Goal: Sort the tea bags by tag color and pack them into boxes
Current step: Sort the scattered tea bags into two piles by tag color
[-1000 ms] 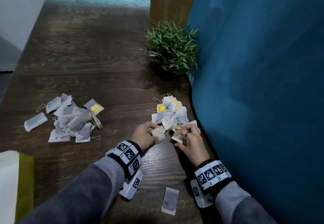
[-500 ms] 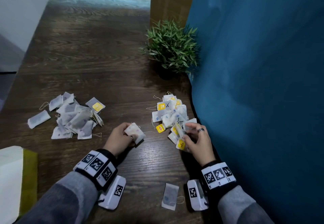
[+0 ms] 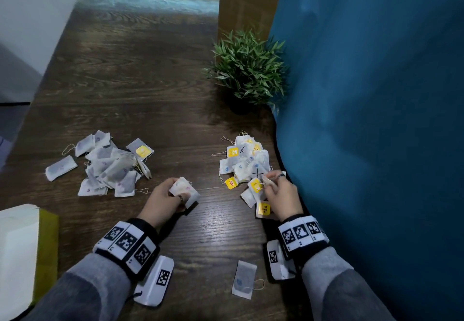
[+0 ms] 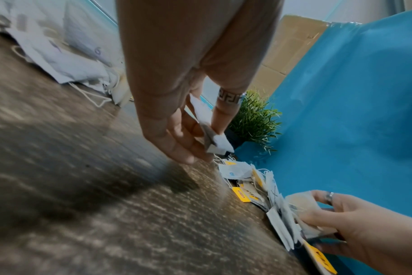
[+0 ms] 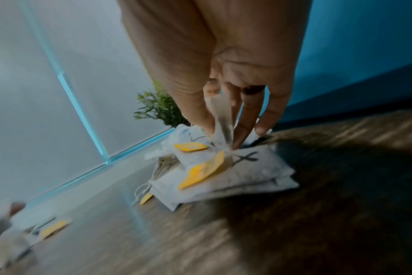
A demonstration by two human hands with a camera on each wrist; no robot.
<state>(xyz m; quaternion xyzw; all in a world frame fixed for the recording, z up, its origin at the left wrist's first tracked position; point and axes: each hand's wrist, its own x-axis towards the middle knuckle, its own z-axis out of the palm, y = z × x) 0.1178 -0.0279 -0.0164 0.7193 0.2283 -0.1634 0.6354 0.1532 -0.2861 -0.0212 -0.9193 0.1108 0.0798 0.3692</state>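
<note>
Two heaps of white tea bags lie on the dark wooden table (image 3: 150,74). The left heap (image 3: 110,165) shows mostly plain bags and one yellow tag. The right heap (image 3: 247,159) by the blue cloth carries several yellow tags. My left hand (image 3: 173,195) grips a white tea bag (image 3: 184,191) (image 4: 212,134) between the heaps; its string trails right. My right hand (image 3: 276,190) pinches a tea bag (image 5: 220,119) at the near edge of the right heap, above bags marked with a black X (image 5: 245,158).
A small potted plant (image 3: 248,69) stands behind the right heap. Blue cloth (image 3: 376,119) hangs along the right side. A white and yellow-green box (image 3: 22,258) sits at the near left. One lone tea bag (image 3: 243,279) lies near the front edge.
My left hand has carried its tea bag leftward, away from the right heap, toward the middle. My right hand has stayed at the heap's near edge, working among the bags.
</note>
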